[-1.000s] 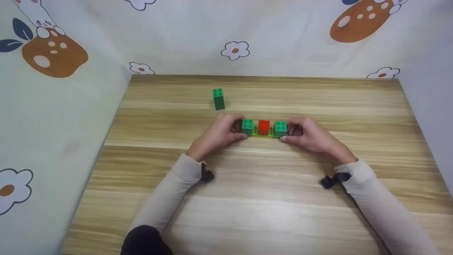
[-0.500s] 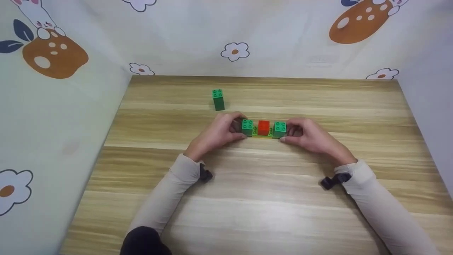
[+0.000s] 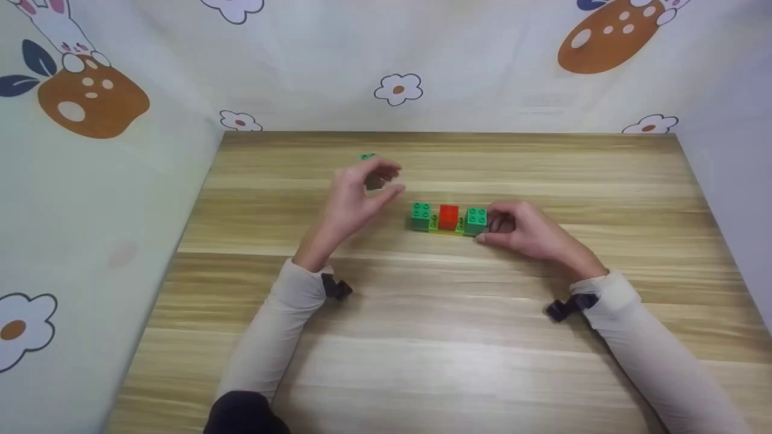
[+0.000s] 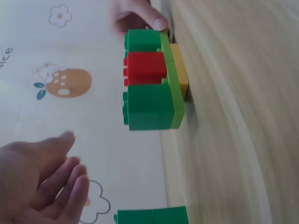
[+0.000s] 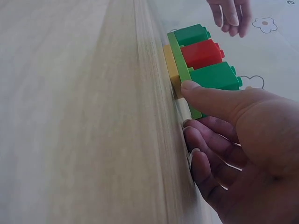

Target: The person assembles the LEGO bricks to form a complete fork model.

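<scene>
A low toy brick build stands on the table: a left green brick [image 3: 421, 217], a red brick [image 3: 448, 217] and a right green brick [image 3: 476, 222] sit in a row on a lime green base [image 4: 176, 100]. Beneath the base's middle is a yellow brick [image 4: 180, 70]. My right hand [image 3: 528, 230] pinches the build's right end between thumb and fingers. Holding nothing, my left hand [image 3: 350, 202] hovers left of the build, thumb and fingers apart. Behind it, mostly hidden in the head view, a tower of two green bricks [image 4: 152, 216] stands upright.
The wooden table [image 3: 422, 325] reaches back to a patterned cloth wall [image 3: 470, 66]. More cloth rises along the left side [image 3: 120, 199]. Each sleeve carries a black wrist mount, such as the right mount [image 3: 570, 307].
My left hand has let go of the build's left end and moved back and left, in front of the green tower. My right hand stays at the right end.
</scene>
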A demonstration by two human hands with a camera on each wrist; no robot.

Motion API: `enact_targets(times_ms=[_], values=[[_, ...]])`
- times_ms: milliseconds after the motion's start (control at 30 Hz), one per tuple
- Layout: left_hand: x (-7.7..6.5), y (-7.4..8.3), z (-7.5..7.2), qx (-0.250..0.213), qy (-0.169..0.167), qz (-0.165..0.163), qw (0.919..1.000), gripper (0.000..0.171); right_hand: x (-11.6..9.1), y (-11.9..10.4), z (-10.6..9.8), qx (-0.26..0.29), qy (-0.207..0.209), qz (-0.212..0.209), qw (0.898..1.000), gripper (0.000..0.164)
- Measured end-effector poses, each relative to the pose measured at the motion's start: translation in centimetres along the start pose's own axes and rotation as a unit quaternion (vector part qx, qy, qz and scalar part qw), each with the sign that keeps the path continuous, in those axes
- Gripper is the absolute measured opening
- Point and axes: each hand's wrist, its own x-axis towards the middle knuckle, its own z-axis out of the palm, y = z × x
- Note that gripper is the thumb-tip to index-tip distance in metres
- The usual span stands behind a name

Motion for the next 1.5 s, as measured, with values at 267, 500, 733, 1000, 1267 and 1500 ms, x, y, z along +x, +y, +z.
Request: enact_targets(times_ms=[267,500,733,1000,1267,1500], values=[[0.2,-1.8,-1.5,0.05,0.078,-0.038,0.995,0.043,0.1,0.0,0.0,0.013,-0.003,0.0,1.0,0.031],[0.4,-2.9,-1.7,0.065,0.063,-0.112,0.9895,0.056,0.1,0.0,-0.1,0.014,-0.004,0.001,1.0,0.029],[0.4,-4.1,-1.6,0.04,0.044,-0.135,0.9891,0.059,0.1,0.1,-0.1,0.004,-0.001,-0.004,1.0,0.024],[0.2,-5.3,-1.4,0.015,0.038,-0.128,0.991,0.055,0.2,0.1,0.0,0.001,0.005,0.0,1.0,0.031],[0.2,-6.1,-1.1,0.012,0.05,-0.122,0.9912,0.05,0.3,0.3,0.1,0.005,0.017,-0.005,1.0,0.055],[0.0,-7.2,-0.6,-0.015,0.037,-0.12,0.992,0.046,0.2,0.0,0.2,-0.012,0.018,-0.018,1.0,0.05]])
